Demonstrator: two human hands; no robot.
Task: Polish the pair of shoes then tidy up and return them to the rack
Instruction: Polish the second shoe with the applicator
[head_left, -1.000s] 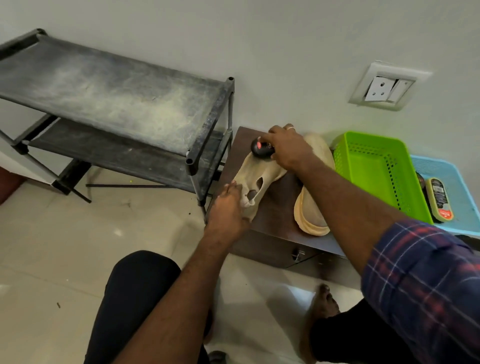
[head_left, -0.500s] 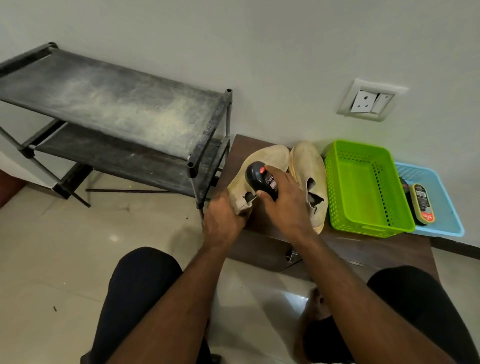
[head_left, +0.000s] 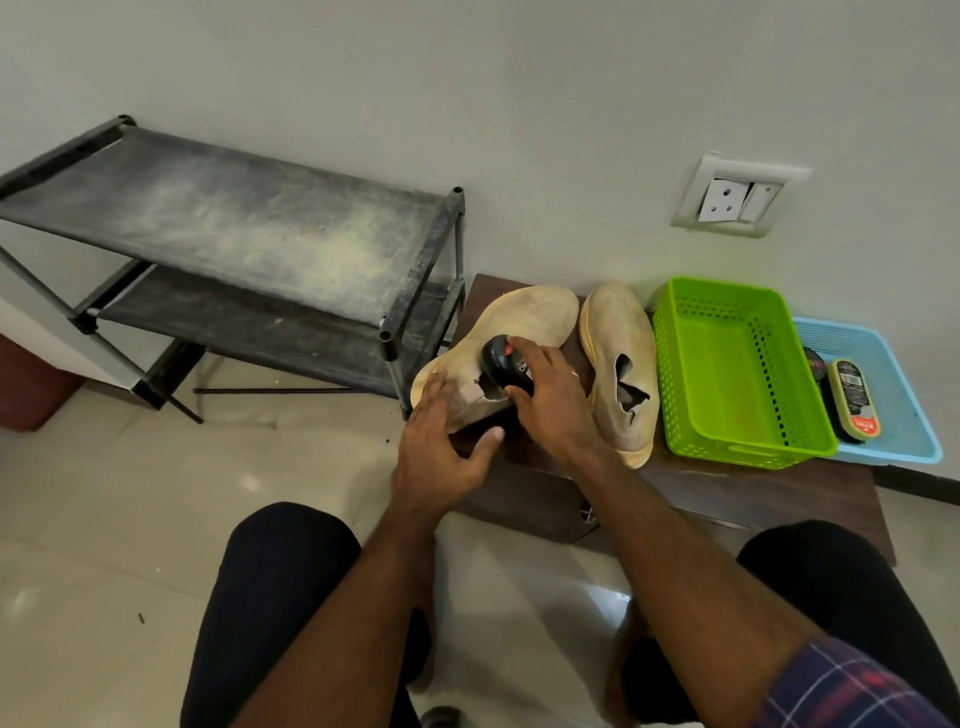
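Shoes, two; baskets, two.

Green basket just beside shoes blocks right.

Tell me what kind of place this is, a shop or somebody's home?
Most likely a home, probably a corner by the entrance. A dusty black shoe rack stands against a plain wall with a household socket plate, and plastic baskets with polish supplies sit on a low wooden table over a tiled floor.

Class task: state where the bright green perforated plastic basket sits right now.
The green perforated plastic basket sits on the brown wooden table, between a beige shoe and the light blue tray.
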